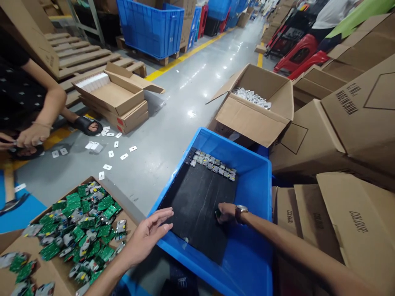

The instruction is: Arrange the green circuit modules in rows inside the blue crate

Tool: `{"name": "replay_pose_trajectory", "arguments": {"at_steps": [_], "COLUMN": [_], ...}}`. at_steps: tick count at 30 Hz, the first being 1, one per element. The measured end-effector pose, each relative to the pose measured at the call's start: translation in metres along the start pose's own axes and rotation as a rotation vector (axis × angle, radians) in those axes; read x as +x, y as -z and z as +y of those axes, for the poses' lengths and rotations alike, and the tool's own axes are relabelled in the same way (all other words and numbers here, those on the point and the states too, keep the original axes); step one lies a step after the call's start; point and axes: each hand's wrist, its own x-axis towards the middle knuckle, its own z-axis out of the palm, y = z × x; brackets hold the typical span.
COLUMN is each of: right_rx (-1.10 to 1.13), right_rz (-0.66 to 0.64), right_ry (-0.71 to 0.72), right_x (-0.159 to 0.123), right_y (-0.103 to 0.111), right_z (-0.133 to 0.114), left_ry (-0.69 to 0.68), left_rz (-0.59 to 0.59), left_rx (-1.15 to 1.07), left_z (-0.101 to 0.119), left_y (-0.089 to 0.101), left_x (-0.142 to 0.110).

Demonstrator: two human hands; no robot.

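Note:
My right hand (226, 213), with a wristwatch (241, 209) on the wrist, is inside a blue plastic bin (254, 181), low over a black sheet (197, 201). Its fingers are closed round a small dark green piece that looks like a circuit board, mostly hidden by the hand. Rows of small grey circuit boards (216, 164) lie along the sheet's far end. Fingers apart and holding nothing, my left hand (151, 226) hovers by the bin's left rim. Left of it, a heap of green circuit boards (89, 222) with grey parts fills an open carton.
Cartons (324, 123) crowd the right side. Beyond the bin stands an open carton (256, 119) of white pieces. White cards (111, 154) are scattered on the floor near another person's hand (32, 135). Stacked trays (114, 94), a pallet (80, 57) and a blue crate (151, 31) are farther off.

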Motion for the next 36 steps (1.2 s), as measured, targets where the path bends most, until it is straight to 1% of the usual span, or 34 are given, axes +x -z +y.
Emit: {"name": "replay_pose_trajectory", "arguments": {"at_steps": [2, 3, 5, 7, 8, 10, 14, 18, 20, 23, 26, 29, 32, 36], "right_rx": [0.084, 0.169, 0.388, 0.543, 0.571, 0.555, 0.494, 0.412, 0.388, 0.459, 0.603, 0.738, 0.785, 0.824], "right_rz": [-0.061, -0.071, -0.031, 0.027, 0.039, 0.089, 0.283, 0.498, 0.562, 0.582, 0.617, 0.635, 0.625, 0.626], "right_ry": [-0.032, -0.037, -0.002, 0.068, 0.096, 0.113, 0.055, 0.073, 0.088, 0.059, -0.005, -0.019, 0.004, 0.009], "right_x": [0.012, 0.019, 0.033, 0.048, 0.055, 0.069, 0.089, 0.096, 0.099, 0.108, 0.119, 0.126, 0.127, 0.121], "right_y": [0.020, 0.031, 0.050, 0.062, 0.067, 0.071, 0.070, 0.057, 0.051, 0.048, 0.051, 0.054, 0.052, 0.051], "right_z": [-0.008, -0.012, -0.021, -0.029, -0.033, -0.039, -0.045, -0.047, -0.049, -0.055, -0.066, -0.078, -0.085, -0.089], "left_ry": [0.004, 0.009, 0.018, 0.022, 0.021, 0.016, 0.016, 0.025, 0.025, 0.027, 0.024, 0.026, 0.031, 0.040], "left_rz": [-0.002, -0.004, -0.007, -0.010, -0.010, -0.005, 0.007, -0.002, -0.002, -0.001, 0.002, 0.010, 0.014, 0.006], "left_rx": [-0.005, -0.006, -0.009, -0.010, -0.011, -0.011, -0.005, -0.005, -0.005, -0.001, -0.001, 0.002, 0.001, -0.001], "left_z": [0.001, 0.001, 0.001, 0.001, 0.001, 0.001, 0.002, 0.003, 0.003, 0.002, 0.001, 0.002, 0.003, 0.005], "left_y": [0.000, 0.000, 0.000, 0.000, -0.001, -0.001, -0.002, -0.001, -0.001, -0.001, -0.001, -0.002, -0.002, -0.002], "left_x": [0.000, 0.000, 0.000, 0.000, 0.000, -0.001, -0.001, -0.001, -0.001, -0.001, -0.002, -0.002, -0.002, -0.002]}}
